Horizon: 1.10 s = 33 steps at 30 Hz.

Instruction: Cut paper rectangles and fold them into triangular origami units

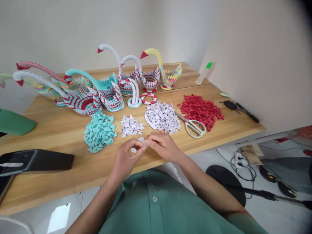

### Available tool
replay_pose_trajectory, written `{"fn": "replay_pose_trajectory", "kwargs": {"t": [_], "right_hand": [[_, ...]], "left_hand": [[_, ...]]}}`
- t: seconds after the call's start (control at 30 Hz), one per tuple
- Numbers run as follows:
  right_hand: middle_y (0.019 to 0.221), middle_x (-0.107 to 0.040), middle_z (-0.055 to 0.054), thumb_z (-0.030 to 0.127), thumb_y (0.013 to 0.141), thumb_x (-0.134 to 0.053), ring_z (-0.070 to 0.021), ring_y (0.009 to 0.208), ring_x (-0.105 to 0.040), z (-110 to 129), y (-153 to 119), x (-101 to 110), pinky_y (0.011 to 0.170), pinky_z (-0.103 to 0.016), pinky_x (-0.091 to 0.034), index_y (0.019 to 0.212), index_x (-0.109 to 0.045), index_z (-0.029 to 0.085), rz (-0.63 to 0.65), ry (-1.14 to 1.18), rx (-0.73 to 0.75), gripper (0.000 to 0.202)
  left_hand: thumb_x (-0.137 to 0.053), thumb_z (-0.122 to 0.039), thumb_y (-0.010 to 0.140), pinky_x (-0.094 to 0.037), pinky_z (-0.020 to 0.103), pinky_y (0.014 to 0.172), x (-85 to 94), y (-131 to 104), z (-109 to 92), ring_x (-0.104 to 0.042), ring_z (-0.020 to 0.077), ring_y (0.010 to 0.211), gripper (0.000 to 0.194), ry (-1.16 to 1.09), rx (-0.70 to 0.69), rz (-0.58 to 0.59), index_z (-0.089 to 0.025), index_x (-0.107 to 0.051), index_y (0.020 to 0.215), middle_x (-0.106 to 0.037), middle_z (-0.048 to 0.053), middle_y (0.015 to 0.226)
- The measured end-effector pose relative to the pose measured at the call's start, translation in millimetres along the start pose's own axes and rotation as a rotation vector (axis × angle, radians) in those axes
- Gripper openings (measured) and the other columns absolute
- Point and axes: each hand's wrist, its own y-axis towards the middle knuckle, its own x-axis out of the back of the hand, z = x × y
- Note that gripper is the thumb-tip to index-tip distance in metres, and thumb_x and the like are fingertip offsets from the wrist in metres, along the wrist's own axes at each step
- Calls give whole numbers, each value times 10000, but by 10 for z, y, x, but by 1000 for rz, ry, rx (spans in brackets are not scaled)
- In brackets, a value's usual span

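Folding small white paper piece (142, 141) pinched between left hand (126, 156) and right hand (163, 146), both closed on it at table edge. White triangle pile (162, 117) just beyond right hand. Judged mid-fold; next needs a firm crease.

Both forearms are brought in from the lower edge of the view and angled toward each other, so that the hands meet in front of the chest. The left hand (126, 155) is curled, with thumb and forefinger pinched together at the tips and the remaining fingers folded in beneath. The right hand (162, 145) is held palm down just beside it, its fingertips pressed against those of the left, the wrist bent slightly and the knuckles raised.
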Motion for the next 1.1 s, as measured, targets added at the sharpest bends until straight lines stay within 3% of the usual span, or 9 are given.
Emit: {"fn": "replay_pose_trajectory", "kwargs": {"t": [0.23,0.37,0.6,0.8,1.0,1.1], "right_hand": [[684,-557,9,319,965,-492,-120,649,-526,-56,10,115,650,-240,-380,732,-622,184,6,-15,24,298],[687,-588,3,347,953,-507,-123,648,-529,-63,49,159,638,-242,-387,732,-643,184,-3,5,-5,307],[632,-534,12,459,973,-430,-115,611,-500,-128,37,279,598,-240,-385,700,-603,169,8,205,-181,434],[650,-558,18,446,874,-596,-116,578,-497,-201,-1,210,545,-236,-377,803,-630,176,-13,318,-324,281],[634,-557,16,382,897,-554,-122,587,-504,-212,19,134,557,-240,-391,780,-609,181,-41,265,-332,239],[608,-531,27,380,902,-541,-118,572,-494,-201,36,125,547,-238,-379,773,-589,180,-22,307,-337,243]], "left_hand": [[-709,-323,752,-445,233,606,-21,121,-5,-569,125,632,175,-173,238,97,-160,-658,788,-653,6,692],[-693,-328,767,-422,231,582,-38,188,-45,-540,119,598,216,-132,209,103,-157,-631,651,-623,4,622],[-673,-275,761,-398,223,574,-99,304,-57,-493,102,565,192,-152,191,21,-159,-608,623,-577,-17,576],[-679,-306,753,-408,227,576,-164,346,-26,-497,110,567,198,-191,222,6,-166,-598,638,-572,-20,580],[-668,-285,778,-415,243,623,-173,300,17,-527,132,630,166,-59,165,-18,-168,-629,668,-616,3,643],[-664,-293,802,-426,243,639,-133,281,45,-541,136,654,167,-105,166,21,-169,-645,692,-628,8,667]]}}
